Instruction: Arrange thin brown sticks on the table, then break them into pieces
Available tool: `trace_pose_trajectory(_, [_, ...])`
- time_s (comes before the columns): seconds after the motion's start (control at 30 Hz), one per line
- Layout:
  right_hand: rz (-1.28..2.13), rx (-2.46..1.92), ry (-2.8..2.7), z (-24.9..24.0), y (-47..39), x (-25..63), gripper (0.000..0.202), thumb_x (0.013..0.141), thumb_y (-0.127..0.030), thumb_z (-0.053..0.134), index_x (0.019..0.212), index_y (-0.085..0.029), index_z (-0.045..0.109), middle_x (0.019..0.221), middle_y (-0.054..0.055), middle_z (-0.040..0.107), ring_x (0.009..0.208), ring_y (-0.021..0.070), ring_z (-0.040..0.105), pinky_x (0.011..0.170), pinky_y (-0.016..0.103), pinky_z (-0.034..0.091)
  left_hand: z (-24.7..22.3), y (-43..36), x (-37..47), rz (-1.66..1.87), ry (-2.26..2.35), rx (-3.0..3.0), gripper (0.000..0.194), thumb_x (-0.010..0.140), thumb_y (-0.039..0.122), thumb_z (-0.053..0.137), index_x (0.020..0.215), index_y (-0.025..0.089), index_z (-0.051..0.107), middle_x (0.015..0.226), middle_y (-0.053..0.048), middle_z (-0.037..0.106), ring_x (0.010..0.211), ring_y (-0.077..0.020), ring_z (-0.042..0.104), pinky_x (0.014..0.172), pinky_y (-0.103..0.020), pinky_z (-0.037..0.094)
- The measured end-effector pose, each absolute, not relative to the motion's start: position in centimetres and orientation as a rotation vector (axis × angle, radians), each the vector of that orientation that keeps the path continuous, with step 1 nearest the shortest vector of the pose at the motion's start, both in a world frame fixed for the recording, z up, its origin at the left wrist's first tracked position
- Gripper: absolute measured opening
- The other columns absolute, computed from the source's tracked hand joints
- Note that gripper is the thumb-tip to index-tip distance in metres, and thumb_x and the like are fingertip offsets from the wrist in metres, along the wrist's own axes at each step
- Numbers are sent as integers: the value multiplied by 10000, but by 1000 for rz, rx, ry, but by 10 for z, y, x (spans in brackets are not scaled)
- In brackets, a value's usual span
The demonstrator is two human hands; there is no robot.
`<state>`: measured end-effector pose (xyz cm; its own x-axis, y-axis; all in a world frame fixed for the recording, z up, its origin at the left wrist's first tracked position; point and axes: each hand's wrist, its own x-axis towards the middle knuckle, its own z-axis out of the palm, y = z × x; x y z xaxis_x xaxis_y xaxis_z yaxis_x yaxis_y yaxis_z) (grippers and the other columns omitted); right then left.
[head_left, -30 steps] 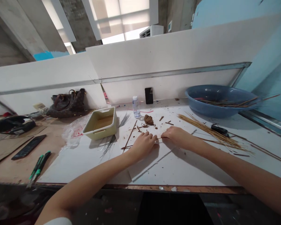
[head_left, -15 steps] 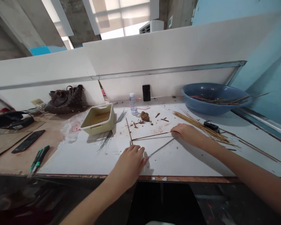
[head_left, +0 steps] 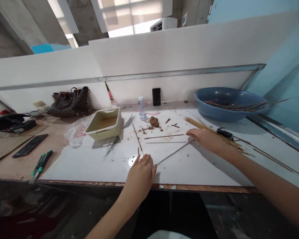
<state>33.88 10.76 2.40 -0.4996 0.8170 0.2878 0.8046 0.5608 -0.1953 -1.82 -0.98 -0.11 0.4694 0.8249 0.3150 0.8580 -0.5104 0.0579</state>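
My right hand [head_left: 200,136] pinches one end of a thin brown stick [head_left: 165,136]. That stick points left, just above the white board [head_left: 89,166], and grey shadow lines fall below it. My left hand [head_left: 142,172] rests palm down near the board's front edge with its fingers stretched out. Its fingertips are at the near end of a second thin stick [head_left: 137,137], which slants away from me; whether they press on it I cannot tell. Beyond the sticks sits a brown lump [head_left: 154,121] that looks like clay, with small brown bits around it.
Behind the lump stand a clear bottle [head_left: 142,109] and a phone [head_left: 156,97]. To the left are a pale yellow tub [head_left: 119,124], thin grey wires [head_left: 112,146] and box cutters [head_left: 41,166]. A bundle of tan sticks [head_left: 204,126] and a blue basin [head_left: 219,114] lie right.
My right hand has moved slightly right and away from me. The stick in it has lifted off the second stick, and a gap shows between them. My left hand stays nearly in place.
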Motion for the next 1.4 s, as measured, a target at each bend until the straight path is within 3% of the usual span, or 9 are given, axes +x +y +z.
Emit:
trace_pose_trajectory(0.13, [105, -1325, -2462, 21, 106, 341, 339, 1056, -175, 428, 1114, -222, 759, 1085, 87, 819, 971, 262, 758, 879, 397, 574, 8, -16, -36, -444, -1622, -2474, 235, 1106, 238, 500, 1043, 196, 722, 1172, -143, 810, 1162, -321, 770, 1186, -595, 496])
trace_pose_trajectory(0.23, [108, -1325, -2474, 18, 104, 337, 330, 1068, -187, 441, 1141, -207, 761, 1151, 109, 811, 1043, 272, 748, 953, 405, 565, 11, -20, -38, -411, -1684, -2397, 253, 1110, 269, 498, 1004, 182, 710, 1105, -162, 807, 1140, -344, 765, 1152, -609, 509])
trace_pose_trajectory(0.4, [-124, -1388, -2507, 18, 94, 319, 325, 1077, -187, 440, 1038, -193, 762, 1052, 145, 806, 1011, 313, 744, 967, 465, 562, 7, -17, -9, -417, -1629, -2568, 196, 1107, 253, 517, 1207, 170, 664, 1275, -165, 775, 1311, -315, 692, 1173, -518, 501])
trace_pose_trajectory(0.57, [-160, -1340, -2483, 8, 76, 283, 373, 1093, -230, 447, 1305, -112, 730, 1343, 210, 764, 1259, 347, 712, 1130, 499, 527, 11, 8, 31, -408, -1570, -2676, 370, 1122, 287, 506, 1450, 133, 578, 1508, -212, 666, 1451, -330, 603, 1225, -532, 449])
trace_pose_trajectory(0.7, [-179, -1272, -2589, -8, 72, 254, 566, 1140, -351, 368, 1536, 7, 557, 1585, 291, 570, 1509, 369, 535, 1254, 550, 433, 17, 37, 54, -295, -1679, -2710, 482, 1147, 263, 397, 1580, 74, 491, 1666, -201, 520, 1588, -293, 449, 1355, -548, 242])
trace_pose_trajectory(0.87, [-94, -1380, -2617, -21, 77, 240, 827, 1143, -579, 278, 1609, 88, 426, 1679, 337, 392, 1607, 391, 364, 1317, 574, 338, 4, 46, 60, -195, -1898, -2584, 565, 1114, 227, 384, 1623, -13, 432, 1705, -242, 427, 1630, -334, 362, 1345, -551, 268])
trace_pose_trajectory(1.1, [-55, -1347, -2642, -29, 64, 245, 874, 1128, -647, 275, 1642, 48, 404, 1689, 330, 378, 1622, 386, 328, 1320, 579, 329, 6, 26, 55, -170, -1843, -2578, 547, 1103, 215, 373, 1609, 44, 489, 1664, -202, 513, 1580, -281, 464, 1370, -538, 209])
trace_pose_trajectory(1.3, [-114, -1358, -2628, -25, 66, 244, 820, 1137, -612, 283, 1667, 6, 380, 1684, 327, 410, 1620, 391, 341, 1307, 594, 339, 24, 23, 47, -49, -1618, -2579, 569, 1078, 141, 361, 1624, 14, 458, 1691, -235, 460, 1620, -304, 391, 1366, -524, 207])
trace_pose_trajectory(1.4, [-58, -1322, -2646, -19, 72, 239, 759, 1149, -557, 270, 1675, -21, 382, 1699, 302, 404, 1626, 364, 339, 1309, 574, 341, 24, 32, 44, -40, -1581, -2619, 560, 1099, 192, 370, 1627, 29, 459, 1686, -217, 477, 1622, -297, 388, 1365, -503, 214])
